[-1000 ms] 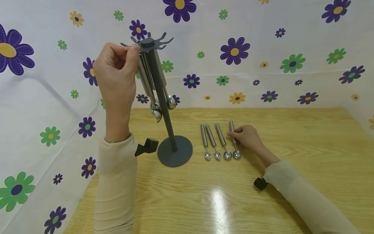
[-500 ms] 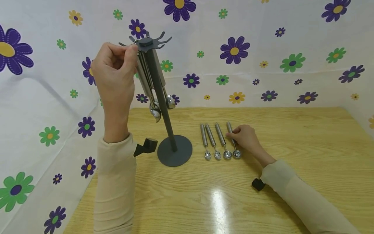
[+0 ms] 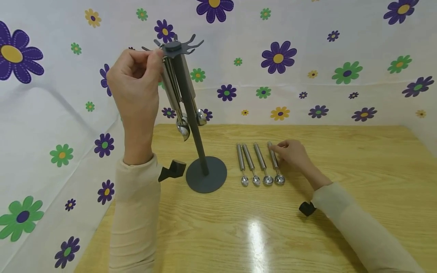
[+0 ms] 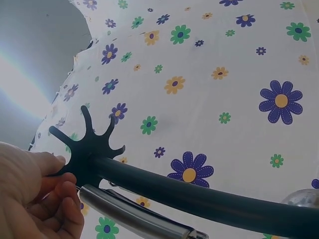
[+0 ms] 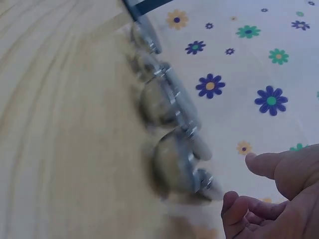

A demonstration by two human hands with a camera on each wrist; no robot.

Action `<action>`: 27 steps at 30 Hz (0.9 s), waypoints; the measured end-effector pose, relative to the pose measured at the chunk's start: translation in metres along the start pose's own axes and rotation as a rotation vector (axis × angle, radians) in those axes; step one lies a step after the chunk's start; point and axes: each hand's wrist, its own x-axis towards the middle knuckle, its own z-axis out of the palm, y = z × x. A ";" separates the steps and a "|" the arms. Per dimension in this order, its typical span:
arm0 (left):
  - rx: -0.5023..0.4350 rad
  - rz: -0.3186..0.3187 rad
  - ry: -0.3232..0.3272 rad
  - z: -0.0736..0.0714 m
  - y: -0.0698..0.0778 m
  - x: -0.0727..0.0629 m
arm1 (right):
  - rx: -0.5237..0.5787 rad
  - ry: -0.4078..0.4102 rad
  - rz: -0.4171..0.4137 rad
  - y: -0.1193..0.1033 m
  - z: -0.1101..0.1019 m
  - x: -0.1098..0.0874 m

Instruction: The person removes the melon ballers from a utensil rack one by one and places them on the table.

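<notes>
"What is the work laid out on?"

"A wood-grained table [image 3: 211, 227], by which the lower part of the head view is filled; a bright glare [image 3: 256, 235] is reflected at bottom centre. It is backed by a white flower-printed cloth [image 3: 307, 22], hung across the top and down the left."

"And on it?"

"A dark rack [image 3: 188, 102] is stood left of centre. Steel utensils [image 3: 172, 89] are hung from its head, bowls down. Four steel scoops [image 3: 260, 157] are laid side by side right of centre, bowls toward the bottom of the frame."

"How are the hands placed?"

"At upper left, the rack's head is pinched by the left hand [image 3: 136, 77]; whether a utensil's loop is also caught cannot be told. At centre right, the rightmost scoop [image 3: 274, 159] is partly covered by the right hand [image 3: 295, 153], held loosely beside the handle; contact cannot be made out."

"What is added by the wrist views?"

"In the left one, the head's forked underside is shown, with a bright light [image 4: 20, 84] at the left edge. In the right one, the bowls are blurred, and thumb and index finger are seen parted."
</notes>
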 end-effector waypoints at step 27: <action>0.114 -0.138 -0.017 -0.003 0.005 0.013 | 0.187 -0.123 -0.337 -0.111 -0.009 0.008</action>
